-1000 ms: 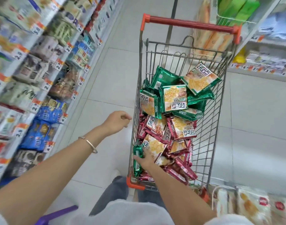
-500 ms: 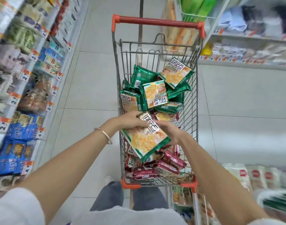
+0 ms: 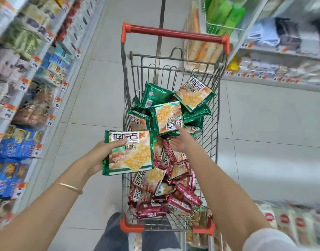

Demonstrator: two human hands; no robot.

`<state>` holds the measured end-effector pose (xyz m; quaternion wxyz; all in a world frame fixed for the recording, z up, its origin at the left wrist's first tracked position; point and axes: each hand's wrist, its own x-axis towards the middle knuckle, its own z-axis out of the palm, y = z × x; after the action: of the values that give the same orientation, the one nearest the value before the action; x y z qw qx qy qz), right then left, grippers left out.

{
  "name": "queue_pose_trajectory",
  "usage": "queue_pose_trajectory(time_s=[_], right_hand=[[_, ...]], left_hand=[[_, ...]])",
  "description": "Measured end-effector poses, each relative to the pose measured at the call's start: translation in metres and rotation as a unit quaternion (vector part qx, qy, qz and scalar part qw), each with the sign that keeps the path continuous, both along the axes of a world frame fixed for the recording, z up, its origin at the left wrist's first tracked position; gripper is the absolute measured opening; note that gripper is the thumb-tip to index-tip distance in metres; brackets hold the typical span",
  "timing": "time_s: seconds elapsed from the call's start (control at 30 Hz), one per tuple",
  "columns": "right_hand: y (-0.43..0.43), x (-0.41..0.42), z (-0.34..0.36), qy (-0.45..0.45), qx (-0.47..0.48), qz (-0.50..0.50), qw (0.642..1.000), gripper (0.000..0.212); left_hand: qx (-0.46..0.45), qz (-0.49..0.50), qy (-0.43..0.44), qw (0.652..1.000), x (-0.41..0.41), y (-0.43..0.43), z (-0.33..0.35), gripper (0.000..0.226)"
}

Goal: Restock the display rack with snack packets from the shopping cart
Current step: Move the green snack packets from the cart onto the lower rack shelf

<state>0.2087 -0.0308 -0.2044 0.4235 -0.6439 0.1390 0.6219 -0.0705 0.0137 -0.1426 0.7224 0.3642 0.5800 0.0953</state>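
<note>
Nearest the camera, dark trousers [image 3: 115, 234] and one pale shoe [image 3: 113, 208] stood on the tiled floor [image 3: 93, 105], just behind the cart [image 3: 212, 142]. Both bare forearms reached forward from white sleeves, and a thin bracelet [image 3: 69, 186] circled the left wrist.

The near half of the cart held a loose heap of red packets [image 3: 173, 198], lying flat and tilted over one another.

The left hand [image 3: 99, 154] gripped a green packet [image 3: 130, 153] by its left edge. The thumb lay across the front near the top and the other fingers were curled behind it, out of sight. This packet was held face up above the cart's left wall, partly over the heap and partly over the floor.

The right hand [image 3: 181, 142] was over the middle of the cart with nothing in its grasp. Its fingers were spread and nearly straight, and the index finger pointed at the lower edge of a packet on top of the green pile [image 3: 155, 98]. Whether the fingertip touched that packet could not be told.

The green pile filled the far half of the cart, some packets face up and some showing foil backs, one leaning at the far right corner.

Beyond it was the red handle [image 3: 175, 34] with orange end caps.

Left shelves [image 3: 28, 87] ran down the aisle, stocked with blue and pale packets behind orange price tags, all blurred. Right shelves [image 3: 282, 69] carried blurred goods, with green packs in a wire basket above.
</note>
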Motion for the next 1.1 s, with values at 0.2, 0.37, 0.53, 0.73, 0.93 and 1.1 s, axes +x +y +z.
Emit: queue_pose_trajectory(time_s=[0.2, 0.37, 0.53, 0.73, 0.93, 1.1], right_hand=[[0.033, -0.033, -0.011, 0.091, 0.011, -0.063, 0.994, 0.058], [-0.001, -0.017, 0.01, -0.069, 0.098, 0.009, 0.993, 0.048], [-0.059, 0.015, 0.08, -0.207, 0.197, 0.2, 0.937, 0.038], [-0.122, 0.002, 0.131, -0.215, 0.276, 0.106, 0.931, 0.036], [-0.221, -0.053, 0.148, -0.238, 0.277, 0.007, 0.931, 0.015], [-0.322, -0.109, 0.164, -0.325, 0.237, -0.033, 0.915, 0.015]], left_hand=[[0.012, 0.081, 0.024, 0.996, 0.006, -0.001, 0.008, 0.06], [0.0, 0.057, 0.061, 0.997, 0.012, 0.002, 0.018, 0.064], [-0.012, -0.016, 0.074, 0.997, 0.017, 0.002, 0.026, 0.1], [-0.002, -0.127, 0.005, 0.992, 0.042, 0.015, -0.017, 0.123], [0.039, -0.171, -0.019, 0.984, 0.041, -0.045, 0.014, 0.11], [0.0, -0.309, -0.075, 0.948, 0.028, -0.167, 0.106, 0.075]])
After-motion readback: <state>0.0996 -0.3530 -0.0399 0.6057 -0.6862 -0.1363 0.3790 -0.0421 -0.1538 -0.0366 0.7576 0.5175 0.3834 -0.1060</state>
